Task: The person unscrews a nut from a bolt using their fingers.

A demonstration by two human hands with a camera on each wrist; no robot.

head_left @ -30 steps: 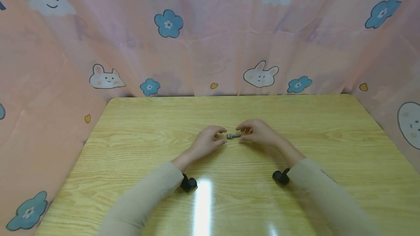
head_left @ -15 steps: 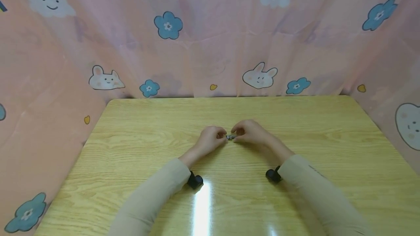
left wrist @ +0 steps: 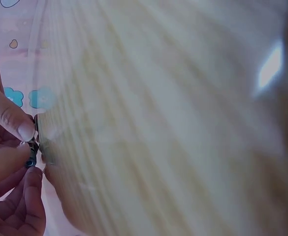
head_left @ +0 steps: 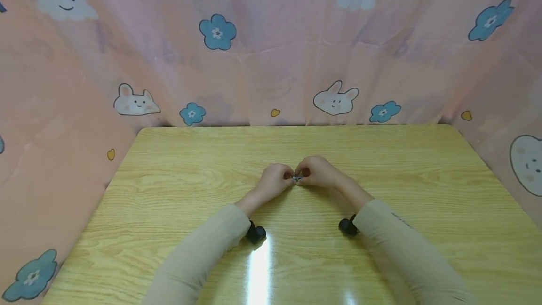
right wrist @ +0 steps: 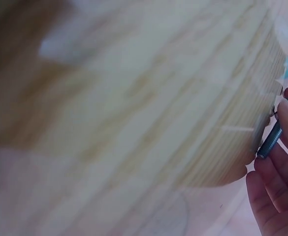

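A small metal bolt [head_left: 297, 178], with a thicker left end and a threaded shank, lies between both hands close over the table, largely covered by fingers. My left hand [head_left: 273, 179] pinches its thicker end with thumb and fingers. From the other side, my right hand [head_left: 318, 173] pinches the shank. In the right wrist view the threaded shank [right wrist: 271, 141] pokes out between right-hand fingers [right wrist: 276, 184]. The left wrist view shows the bolt's end [left wrist: 31, 160] beside the left fingers [left wrist: 31, 196], with the right thumb [left wrist: 24, 129] above.
The wood-grain table [head_left: 203, 154] spreads around both hands, with a bright light reflection [head_left: 259, 276] near its front. Behind and beside it hangs a pink printed curtain [head_left: 262, 69]. Each sleeve cuff carries a black wrist camera [head_left: 256, 233].
Both hands have moved toward each other, mostly the right one going left. Their fingers, apart around the bolt a second ago, have closed on it.
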